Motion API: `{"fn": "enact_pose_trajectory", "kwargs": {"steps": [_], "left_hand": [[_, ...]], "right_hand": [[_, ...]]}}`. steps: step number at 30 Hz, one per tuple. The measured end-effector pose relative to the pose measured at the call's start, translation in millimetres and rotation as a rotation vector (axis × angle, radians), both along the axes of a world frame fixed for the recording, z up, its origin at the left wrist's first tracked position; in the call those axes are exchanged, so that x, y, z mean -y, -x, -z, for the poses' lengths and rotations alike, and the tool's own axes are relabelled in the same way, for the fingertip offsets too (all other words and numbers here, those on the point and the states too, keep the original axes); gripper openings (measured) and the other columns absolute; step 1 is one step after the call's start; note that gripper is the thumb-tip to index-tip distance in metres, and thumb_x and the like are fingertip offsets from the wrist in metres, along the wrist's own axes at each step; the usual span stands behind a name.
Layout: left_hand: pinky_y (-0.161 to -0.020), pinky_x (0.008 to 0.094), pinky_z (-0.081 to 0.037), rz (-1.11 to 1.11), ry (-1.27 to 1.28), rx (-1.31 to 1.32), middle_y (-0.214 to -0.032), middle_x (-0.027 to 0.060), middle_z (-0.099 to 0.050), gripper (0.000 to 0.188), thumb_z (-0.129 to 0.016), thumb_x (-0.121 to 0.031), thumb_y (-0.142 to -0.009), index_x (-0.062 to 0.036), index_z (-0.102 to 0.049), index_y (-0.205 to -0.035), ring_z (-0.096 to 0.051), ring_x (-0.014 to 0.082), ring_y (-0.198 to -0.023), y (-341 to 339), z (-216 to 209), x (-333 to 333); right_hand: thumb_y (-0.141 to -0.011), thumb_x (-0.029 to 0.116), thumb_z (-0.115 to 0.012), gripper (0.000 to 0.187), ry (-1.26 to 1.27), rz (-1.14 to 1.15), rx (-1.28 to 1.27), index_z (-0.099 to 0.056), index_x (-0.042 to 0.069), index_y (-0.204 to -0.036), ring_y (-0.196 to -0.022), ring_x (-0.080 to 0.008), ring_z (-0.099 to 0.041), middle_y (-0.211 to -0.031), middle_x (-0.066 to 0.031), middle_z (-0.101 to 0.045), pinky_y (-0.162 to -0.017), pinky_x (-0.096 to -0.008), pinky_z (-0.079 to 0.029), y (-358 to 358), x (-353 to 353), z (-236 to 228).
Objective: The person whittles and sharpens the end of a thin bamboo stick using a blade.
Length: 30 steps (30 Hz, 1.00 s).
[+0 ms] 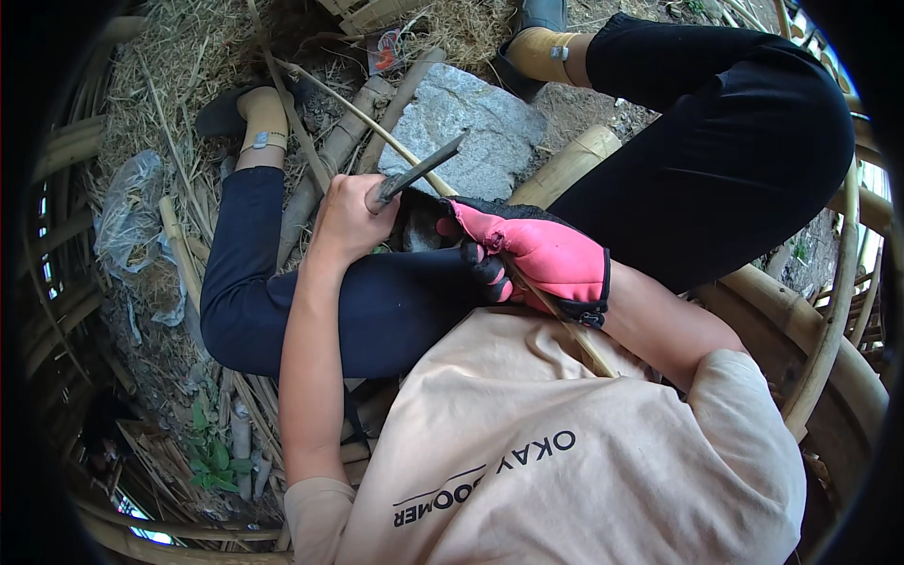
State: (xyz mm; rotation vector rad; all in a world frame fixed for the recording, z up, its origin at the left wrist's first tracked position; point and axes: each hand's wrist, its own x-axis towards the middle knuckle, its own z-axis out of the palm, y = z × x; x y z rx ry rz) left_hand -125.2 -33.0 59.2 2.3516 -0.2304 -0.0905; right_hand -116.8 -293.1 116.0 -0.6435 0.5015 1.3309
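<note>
My bare left hand [350,221] is closed around a knife [424,169], whose dark grey blade points up and to the right. My right hand [541,254] wears a pink and black glove, and its fingers are wrapped round a thin bamboo strip [400,151]. That strip runs slantwise from the ground ahead, under the blade and through the glove, to my beige shirt. Blade and strip cross in the view; whether they touch I cannot tell. Both hands are close together above my bent left leg. Something dark lies between them, partly hidden.
A pale stone block [461,127] stands ahead of my hands, beside bamboo poles [339,151]. A thick bamboo piece [570,165] lies by my right leg. Straw [179,75] and a clear plastic bag [132,207] are at the left. Bamboo rails [800,325] curve round the right side.
</note>
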Motion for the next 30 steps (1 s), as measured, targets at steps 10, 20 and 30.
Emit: {"fn": "enact_pose_trajectory", "kwargs": {"steps": [10,20,30], "left_hand": [[-0.065,0.0494,-0.049,-0.212,-0.154,-0.097,-0.07,0.0283,-0.059,0.023,-0.064,-0.016,-0.088,0.0047,-0.063,-0.078,-0.062,0.05,-0.076,-19,9,-16],[-0.059,0.0446,-0.046,-0.259,-0.078,-0.198,-0.061,0.0244,-0.053,0.031,-0.069,-0.018,-0.09,0.0061,-0.059,-0.073,-0.051,0.0407,-0.055,-16,18,-30],[-0.049,0.0387,-0.034,-0.032,-0.031,-0.136,-0.054,0.0103,-0.039,0.039,-0.071,-0.017,-0.094,0.0025,-0.05,-0.067,-0.035,0.0135,-0.052,-11,4,-2]], "right_hand": [[-0.105,0.04,-0.062,0.038,0.034,0.033,-0.097,-0.061,0.007,-0.124,-0.058,-0.0023,-0.049,-0.074,0.0075,-0.058,-0.052,-0.0186,-0.039,-4,1,-7],[-0.102,0.045,-0.065,0.041,0.062,0.01,-0.034,-0.063,0.008,-0.119,-0.051,-0.0059,-0.051,-0.079,0.0046,-0.055,-0.046,-0.0194,-0.042,-1,-3,-5],[-0.103,0.044,-0.063,0.041,0.035,0.023,-0.028,-0.062,0.006,-0.118,-0.054,-0.0051,-0.051,-0.079,0.0045,-0.054,-0.047,-0.0192,-0.044,-2,1,-4]]}}
